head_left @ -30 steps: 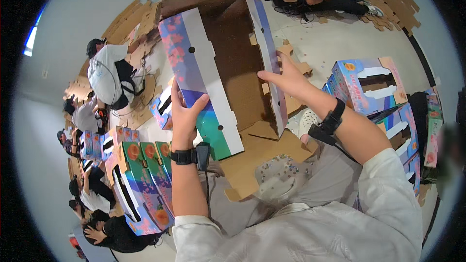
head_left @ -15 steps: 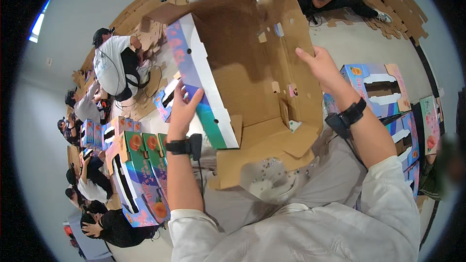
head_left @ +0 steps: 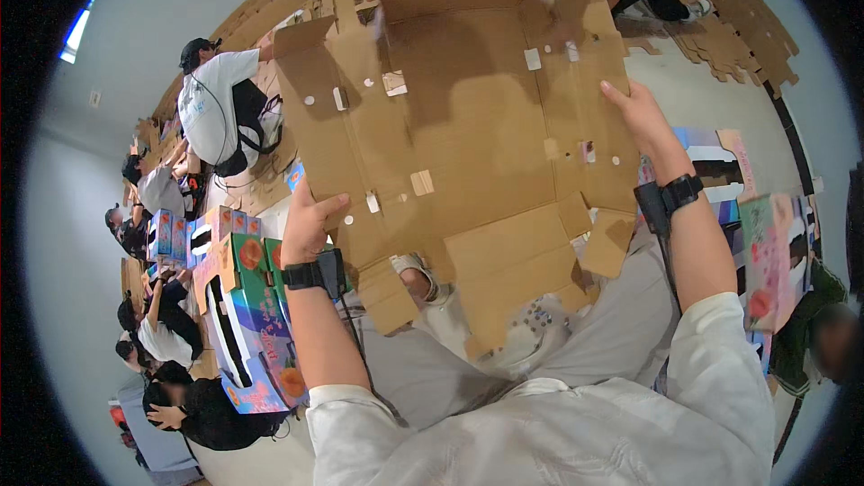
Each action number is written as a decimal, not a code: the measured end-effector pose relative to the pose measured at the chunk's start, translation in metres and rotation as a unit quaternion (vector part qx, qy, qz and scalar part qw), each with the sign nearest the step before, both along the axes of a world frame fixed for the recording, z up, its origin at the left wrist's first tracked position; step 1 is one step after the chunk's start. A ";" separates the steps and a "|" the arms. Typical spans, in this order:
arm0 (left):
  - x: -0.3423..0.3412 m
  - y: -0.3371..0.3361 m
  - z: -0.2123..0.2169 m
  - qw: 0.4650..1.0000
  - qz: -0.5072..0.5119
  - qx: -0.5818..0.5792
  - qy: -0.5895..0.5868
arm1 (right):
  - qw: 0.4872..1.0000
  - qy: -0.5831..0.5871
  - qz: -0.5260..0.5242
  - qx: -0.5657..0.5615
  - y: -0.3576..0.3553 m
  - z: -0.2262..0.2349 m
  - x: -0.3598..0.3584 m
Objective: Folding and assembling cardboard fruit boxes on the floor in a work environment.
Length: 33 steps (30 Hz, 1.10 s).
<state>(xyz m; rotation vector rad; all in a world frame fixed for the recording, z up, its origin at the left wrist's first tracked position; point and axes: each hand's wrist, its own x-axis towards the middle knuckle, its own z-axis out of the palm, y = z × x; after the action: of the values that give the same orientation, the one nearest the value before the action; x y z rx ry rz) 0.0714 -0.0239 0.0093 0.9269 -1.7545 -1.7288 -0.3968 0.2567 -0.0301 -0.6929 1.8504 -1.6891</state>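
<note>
A large cardboard box blank (head_left: pixel 477 135) is spread almost flat in front of me, its plain brown inner face toward me. Small slots and holes run along its creases, and flaps fold at the near and far ends. My left hand (head_left: pixel 308 227) grips its left edge, thumb on the brown face and fingers hidden behind. At the right edge my right hand (head_left: pixel 639 117) holds it the same way, thumb in front. The printed outer side faces away from me. Both wrists wear black bands with a small device and cable.
Finished peach-print boxes (head_left: pixel 256 324) stand at my left. More printed boxes (head_left: pixel 769 252) are on my right, beside a person in dark green (head_left: pixel 810 333). Flat cardboard sheets (head_left: pixel 720 36) cover the far floor. Several people sit along the left, one in a white shirt (head_left: pixel 216 99).
The left printed side panel has swung outward, so the half-folded cardboard now lies open and wider. My left hand moved left and slightly down with its edge; my right hand shifted right.
</note>
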 end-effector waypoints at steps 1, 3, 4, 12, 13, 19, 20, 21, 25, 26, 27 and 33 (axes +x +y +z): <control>-0.001 0.000 -0.006 1.000 -0.019 0.012 -0.012 | 0.999 -0.035 0.033 0.006 0.001 -0.003 0.001; -0.007 -0.001 -0.021 0.998 -0.038 -0.050 -0.002 | 0.995 -0.071 0.071 0.015 0.002 -0.005 0.004; -0.006 -0.007 -0.025 0.999 -0.007 -0.040 -0.031 | 0.993 -0.085 0.085 -0.006 0.002 -0.005 0.003; 0.012 -0.064 -0.049 0.910 0.211 -0.293 -0.205 | 0.990 -0.132 0.041 -0.035 0.019 -0.015 -0.040; 0.012 -0.066 -0.053 0.806 0.275 -0.425 -0.307 | 0.981 -0.169 0.038 -0.081 0.018 -0.017 -0.042; 0.017 -0.067 -0.044 0.895 0.281 -0.343 -0.044 | 0.936 -0.331 0.027 -0.117 0.010 -0.027 -0.058; 0.017 -0.063 -0.040 0.899 0.295 -0.318 -0.061 | 0.937 -0.333 0.003 -0.108 0.005 -0.035 -0.066; 0.017 -0.060 -0.036 0.901 0.301 -0.310 -0.043 | 0.938 -0.331 0.030 -0.099 -0.002 -0.046 -0.074; 0.008 -0.044 -0.026 0.900 0.312 -0.303 -0.036 | 0.929 -0.354 -0.078 -0.070 -0.040 -0.116 -0.100; 0.004 -0.041 -0.025 0.886 0.326 -0.325 -0.051 | 0.931 -0.356 -0.052 -0.063 -0.050 -0.127 -0.105; 0.001 -0.039 -0.022 0.887 0.325 -0.326 -0.042 | 0.927 -0.357 -0.088 -0.070 -0.060 -0.135 -0.107; -0.002 -0.030 -0.001 0.861 0.389 -0.326 0.038 | 0.905 -0.406 -0.074 -0.104 -0.120 -0.097 -0.065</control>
<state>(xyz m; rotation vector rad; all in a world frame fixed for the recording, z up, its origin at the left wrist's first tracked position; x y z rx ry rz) 0.0689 -0.0541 0.0085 1.0152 -1.4383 -0.5825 -0.4617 0.1365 -0.1268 0.1106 1.1527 -1.8859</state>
